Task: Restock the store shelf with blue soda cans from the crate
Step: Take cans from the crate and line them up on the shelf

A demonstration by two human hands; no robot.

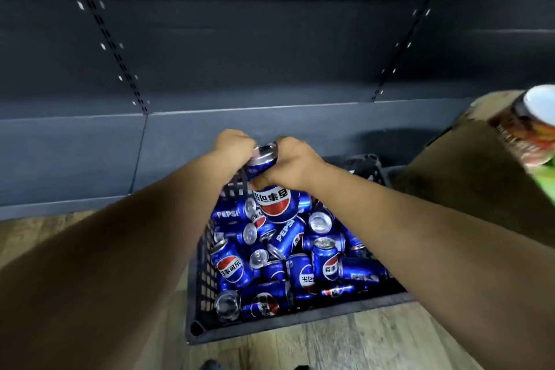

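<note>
Fingers of both hands clamp blue soda cans [276,203], silver-topped with red-white logos, over the crate [201,279].

Two bare forearms come in from the near edge, no sleeves showing anywhere along them. No watch, no bands, no gloves on the wrists. The left hand [232,144] and right hand [292,164] are bare too, no rings that can be made out. At the near edge, a dark shoe tip [211,365] just peeks in.
</note>
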